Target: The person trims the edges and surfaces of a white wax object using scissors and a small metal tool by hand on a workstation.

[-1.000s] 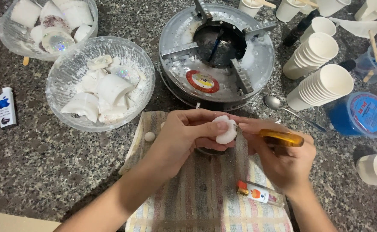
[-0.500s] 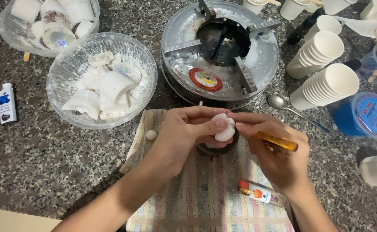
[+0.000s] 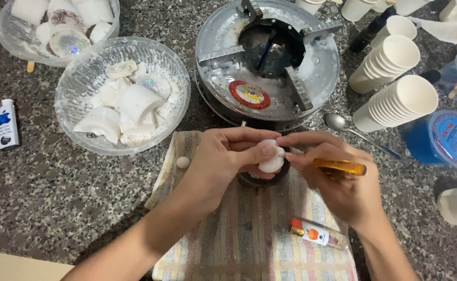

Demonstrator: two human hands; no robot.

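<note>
Step in hand: the person seemed to work on a small white piece (image 3: pixel 271 157), perhaps trimming or smoothing it with an amber-handled tool (image 3: pixel 340 166).
Left hand (image 3: pixel 223 161): its fingers (image 3: pixel 262 152) were closed around the white piece, thumb on top.
Right hand (image 3: pixel 337 182): it gripped the amber-handled tool, and the fingertips touched the piece.
Where the piece was: between both hands, above a dark round dish (image 3: pixel 262 179) on the striped cloth (image 3: pixel 249 234).
Direction: the piece was roundish, its longer side about upright; the tool lay nearly level, pointing right. The working end was hidden.
Next move: I judge it needs a steady grip and light pressure.
Around: glass bowl (image 3: pixel 77 88) of white pieces, metal burner (image 3: pixel 267 60), paper cups (image 3: pixel 395 101), small tube (image 3: pixel 317 234) on the grey stone surface (image 3: pixel 41 198).
</note>
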